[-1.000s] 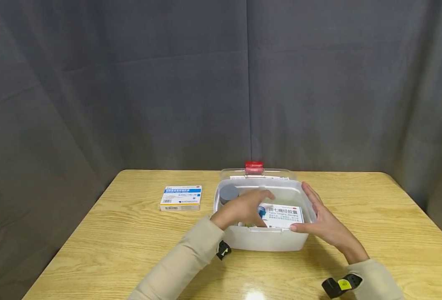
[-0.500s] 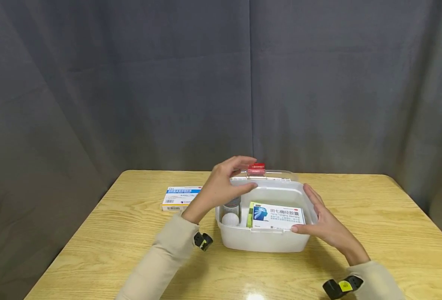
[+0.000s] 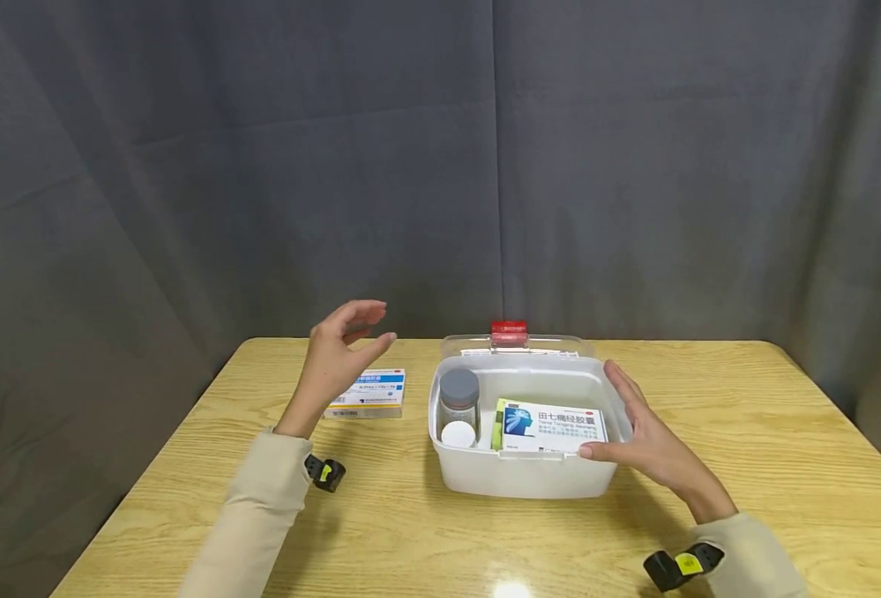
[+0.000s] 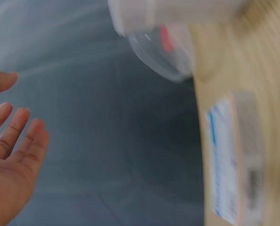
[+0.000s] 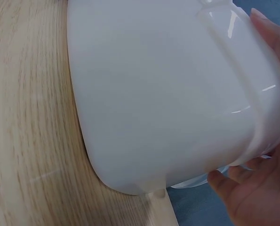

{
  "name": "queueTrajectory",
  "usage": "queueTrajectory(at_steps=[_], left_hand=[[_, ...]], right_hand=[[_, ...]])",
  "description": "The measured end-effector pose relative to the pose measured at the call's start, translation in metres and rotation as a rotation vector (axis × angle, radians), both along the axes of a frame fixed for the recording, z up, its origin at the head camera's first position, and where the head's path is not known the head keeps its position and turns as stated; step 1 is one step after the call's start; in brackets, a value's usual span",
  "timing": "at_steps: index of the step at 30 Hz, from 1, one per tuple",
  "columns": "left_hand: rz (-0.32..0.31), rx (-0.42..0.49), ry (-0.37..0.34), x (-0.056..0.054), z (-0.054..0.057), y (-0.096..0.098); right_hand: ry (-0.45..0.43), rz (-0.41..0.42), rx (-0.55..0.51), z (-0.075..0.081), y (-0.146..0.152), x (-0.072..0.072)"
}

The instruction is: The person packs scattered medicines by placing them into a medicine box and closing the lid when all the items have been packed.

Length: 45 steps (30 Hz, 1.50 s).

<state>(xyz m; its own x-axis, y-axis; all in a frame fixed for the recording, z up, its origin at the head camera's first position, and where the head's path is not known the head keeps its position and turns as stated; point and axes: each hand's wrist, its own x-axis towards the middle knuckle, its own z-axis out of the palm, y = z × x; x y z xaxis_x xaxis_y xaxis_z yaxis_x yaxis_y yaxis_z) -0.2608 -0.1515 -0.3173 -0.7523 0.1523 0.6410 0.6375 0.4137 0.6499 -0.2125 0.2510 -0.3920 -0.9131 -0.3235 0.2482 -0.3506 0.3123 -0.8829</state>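
My left hand point(image 3: 333, 357) is in the air above the left part of the table, thumb and fingers apart, with nothing between them. Partly behind it in the head view lies a white-and-blue medicine box point(image 3: 373, 389). My right hand point(image 3: 649, 440) holds the right end of a white plastic storage box point(image 3: 522, 477), thumb at the front rim and fingers along the side. Inside the storage box are a grey-capped jar point(image 3: 458, 389), a round white cap or lid point(image 3: 458, 434) and a white medicine box point(image 3: 560, 428) with a blue head picture. A green edge point(image 3: 497, 425) shows beside that medicine box.
A clear lid point(image 3: 548, 345) with a red latch point(image 3: 509, 332) stands open behind the storage box. The wooden table point(image 3: 380, 531) ends at a grey curtain point(image 3: 335, 166) at the back.
My left hand has come up out of the storage box with nothing in it and moved left, over to the blue-and-white medicine box. The right hand has stayed at the storage box.
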Motion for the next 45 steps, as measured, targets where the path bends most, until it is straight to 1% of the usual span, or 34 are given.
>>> queueTrajectory(at_steps=[3, 5, 8, 13, 15, 18, 20, 25, 28, 33, 40, 45], left_hand=[[0.051, 0.012, -0.047, -0.001, -0.010, -0.018], [0.079, 0.002, -0.075, -0.002, -0.016, -0.028], [0.100, -0.018, -0.127, -0.005, -0.025, -0.041], [0.141, -0.072, -0.193, -0.010, -0.040, -0.055], [0.161, -0.098, -0.217, -0.012, -0.046, -0.059], [0.174, -0.125, -0.267, -0.015, -0.053, -0.064], [0.169, -0.145, -0.311, -0.016, -0.056, -0.067], [0.128, -0.210, -0.439, -0.019, -0.063, -0.073], [0.128, -0.237, -0.501, -0.022, -0.065, -0.075], [0.140, -0.283, -0.559, -0.026, -0.067, -0.076], [0.096, -0.374, -0.620, -0.033, -0.072, -0.075], [0.096, -0.394, -0.665, -0.038, -0.073, -0.074]], right_hand=[[0.011, -0.001, 0.011, 0.001, 0.000, 0.000], [0.020, -0.008, 0.028, 0.001, 0.000, 0.000], [0.043, -0.021, 0.057, 0.002, 0.001, -0.001], [0.069, -0.031, 0.081, 0.002, 0.001, 0.000], [0.066, -0.029, 0.072, 0.002, 0.003, 0.000], [0.056, -0.016, 0.044, 0.000, 0.006, 0.000], [0.052, -0.008, 0.036, 0.000, 0.008, -0.001], [0.054, 0.007, 0.029, 0.000, 0.008, 0.000], [0.047, 0.011, 0.012, 0.000, 0.008, 0.000], [0.026, 0.016, -0.014, -0.001, 0.009, 0.001], [0.021, 0.021, -0.037, -0.003, 0.011, 0.004], [0.024, 0.026, -0.044, -0.003, 0.011, 0.004]])
